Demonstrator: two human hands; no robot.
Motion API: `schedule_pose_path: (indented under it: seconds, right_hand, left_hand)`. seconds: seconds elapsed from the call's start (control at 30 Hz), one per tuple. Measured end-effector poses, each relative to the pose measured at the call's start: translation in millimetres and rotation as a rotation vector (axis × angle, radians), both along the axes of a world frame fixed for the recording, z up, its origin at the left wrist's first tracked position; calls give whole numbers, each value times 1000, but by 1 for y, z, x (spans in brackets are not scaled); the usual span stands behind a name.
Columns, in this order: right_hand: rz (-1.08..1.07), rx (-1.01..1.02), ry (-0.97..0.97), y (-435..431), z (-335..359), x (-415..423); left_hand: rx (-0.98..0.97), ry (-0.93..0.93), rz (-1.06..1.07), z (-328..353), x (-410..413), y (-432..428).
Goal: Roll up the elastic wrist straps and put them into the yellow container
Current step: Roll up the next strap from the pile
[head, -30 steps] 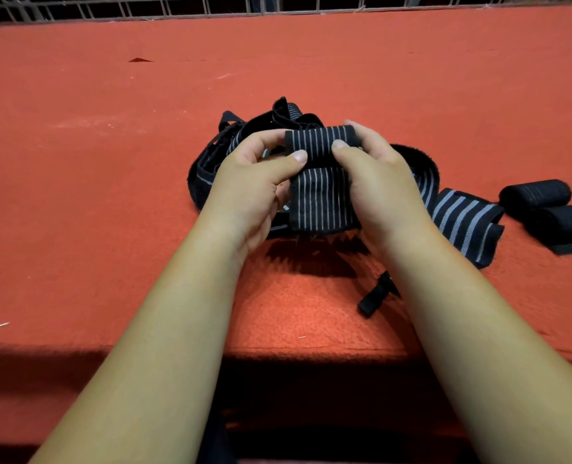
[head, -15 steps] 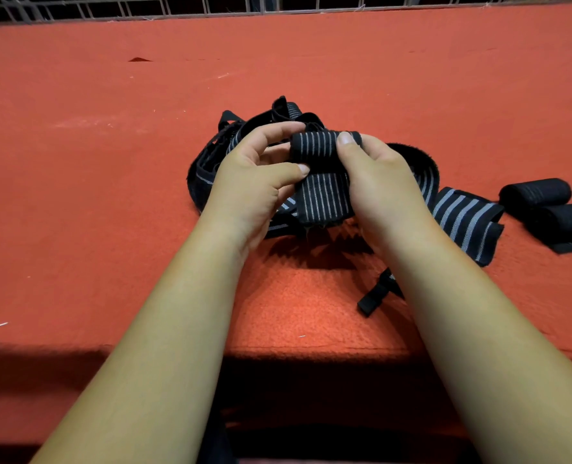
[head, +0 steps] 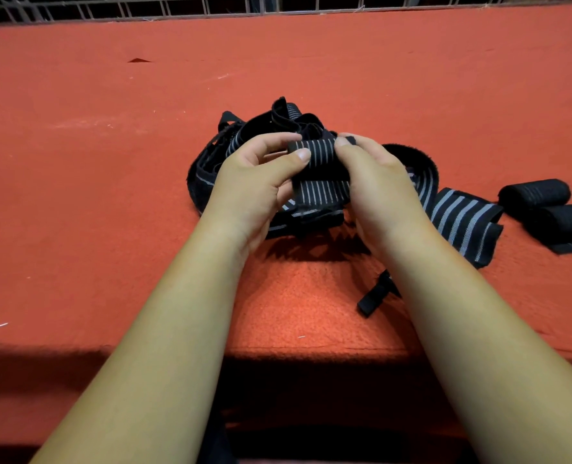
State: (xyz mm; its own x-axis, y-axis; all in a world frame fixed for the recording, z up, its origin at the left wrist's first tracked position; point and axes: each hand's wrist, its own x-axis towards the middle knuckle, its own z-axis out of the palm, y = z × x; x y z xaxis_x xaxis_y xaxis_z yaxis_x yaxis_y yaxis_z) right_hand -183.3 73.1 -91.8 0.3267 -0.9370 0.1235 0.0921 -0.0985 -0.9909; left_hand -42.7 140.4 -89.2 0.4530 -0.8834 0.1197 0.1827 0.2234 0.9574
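Just above the near side of the strap pile (head: 211,169), on my remote feed, the left hand (head: 254,182) and right hand (head: 375,182) pinch either end of a half-wound striped strap (head: 318,152). Thumbs and fingers curl on the small roll while its unwound tail hangs down to the pile. I judge the task partly done: two rolled straps (head: 534,192) lie to the right of the pile, well apart from it, on the red counter (head: 110,195). Neither is in the yellow container, which I cannot find anywhere in view. Left to do, as I read it: finish this roll, wind up the tangle under the hands and the flat striped length (head: 462,219) trailing from the pile's right side, then carry everything to the container. A black loop tab (head: 375,296) lies on the near side of the pile, beside the right forearm, and could snag as the tail is drawn in. Room looks generous: red felt spreads wide to the left of the pile and beyond it, up to a wire grille (head: 211,5) along the far edge. Nearer than the pile, the counter's front edge drops into shadow under the forearms, so I would keep loose ends from sliding off that lip. The tightest side is right of the pile, where the finished rolls sit.
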Motion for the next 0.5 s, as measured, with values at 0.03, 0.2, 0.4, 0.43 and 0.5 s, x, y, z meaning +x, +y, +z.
schedule_pose_path:
  seconds: [0.03, 0.2, 0.4, 0.43, 0.5]
  right_hand:
    - [8, 7, 7, -1, -1, 0]
    - [1, -7, 24, -4, -4, 1]
    - [-25, -16, -24, -2, -2, 1]
    - [-30, -24, -22, -1, -1, 0]
    - [-25, -26, -26, 1, 1, 0]
  left_hand:
    - [-7, -18, 1, 0, 0, 0]
    - [-37, -80, -21, 2, -1, 4]
    - [6, -30, -54, 2, -2, 4]
    - [14, -25, -81, 1, -3, 5]
    - [20, -36, -93, 0, -2, 6]
